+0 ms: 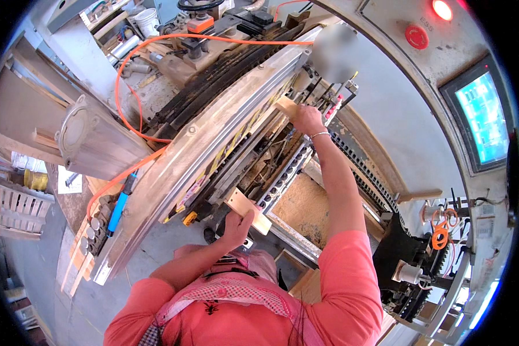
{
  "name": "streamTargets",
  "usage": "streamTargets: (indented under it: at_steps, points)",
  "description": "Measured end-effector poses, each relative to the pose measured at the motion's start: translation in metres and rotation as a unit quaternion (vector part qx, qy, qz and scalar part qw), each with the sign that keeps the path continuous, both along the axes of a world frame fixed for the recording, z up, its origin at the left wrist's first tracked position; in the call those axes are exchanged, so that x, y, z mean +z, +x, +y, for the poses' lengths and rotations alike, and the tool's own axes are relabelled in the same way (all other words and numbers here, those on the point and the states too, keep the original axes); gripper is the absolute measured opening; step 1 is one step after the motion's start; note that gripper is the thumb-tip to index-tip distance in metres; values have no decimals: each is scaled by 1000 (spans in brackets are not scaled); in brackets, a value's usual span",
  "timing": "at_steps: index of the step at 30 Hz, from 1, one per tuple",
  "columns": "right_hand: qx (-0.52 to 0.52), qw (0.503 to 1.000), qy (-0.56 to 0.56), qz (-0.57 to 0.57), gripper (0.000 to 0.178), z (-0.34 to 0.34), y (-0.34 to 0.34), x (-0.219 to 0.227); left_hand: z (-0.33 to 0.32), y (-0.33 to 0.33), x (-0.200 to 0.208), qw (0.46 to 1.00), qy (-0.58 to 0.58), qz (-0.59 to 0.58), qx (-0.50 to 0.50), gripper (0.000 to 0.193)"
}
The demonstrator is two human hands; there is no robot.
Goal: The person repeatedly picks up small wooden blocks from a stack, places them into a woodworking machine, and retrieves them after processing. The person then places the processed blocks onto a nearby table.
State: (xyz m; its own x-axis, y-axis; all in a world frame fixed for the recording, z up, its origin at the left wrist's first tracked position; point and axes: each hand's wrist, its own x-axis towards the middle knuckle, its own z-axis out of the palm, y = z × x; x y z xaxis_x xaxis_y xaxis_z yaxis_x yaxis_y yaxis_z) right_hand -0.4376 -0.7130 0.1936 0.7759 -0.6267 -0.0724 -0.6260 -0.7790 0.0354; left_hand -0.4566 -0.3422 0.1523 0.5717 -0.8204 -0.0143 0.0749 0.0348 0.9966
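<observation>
In my left hand (237,228) is a short, pale wooden block (243,206) with small dark holes near one end; the fingers are closed on it close to my body, at the near end of the machine. Farther off, my right arm reaches across the machine. My right hand (309,121), with a thin bracelet at its wrist, is closed on another pale wooden block (285,105). That block lies over the far end of the machine's rail section, and its underside is hidden. Below and between the hands runs a row of black round cups (281,177) along a metal rail.
A long metal beam (213,121) crosses on the left, with an orange hose (119,86) looped over it. A sawdust-covered panel (303,207) lies under my right forearm. At right are a control screen (483,122), a red stop button (417,37) and a toothed black chain (360,167).
</observation>
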Motion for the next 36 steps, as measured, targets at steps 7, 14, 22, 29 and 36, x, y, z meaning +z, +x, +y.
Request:
streamTargets:
  at_steps: [7,14,22,29,36]
  points:
    - [29,999,14,-19,39,-5,-2,-5,2,-1,10,999,-6,24,-31,19]
    - [25,999,15,-21,39,-2,-2,0,1,-6,8,998,20,59,2,21]
    - [17,999,-7,-30,23,5,-4,9,4,0,1,999,25,-6,-32,23]
    - [7,999,-6,-38,25,3,-1,4,1,-5,3,998,-8,66,9,21]
    - [14,999,8,-41,27,2,-4,6,3,-4,2,997,14,80,-4,22]
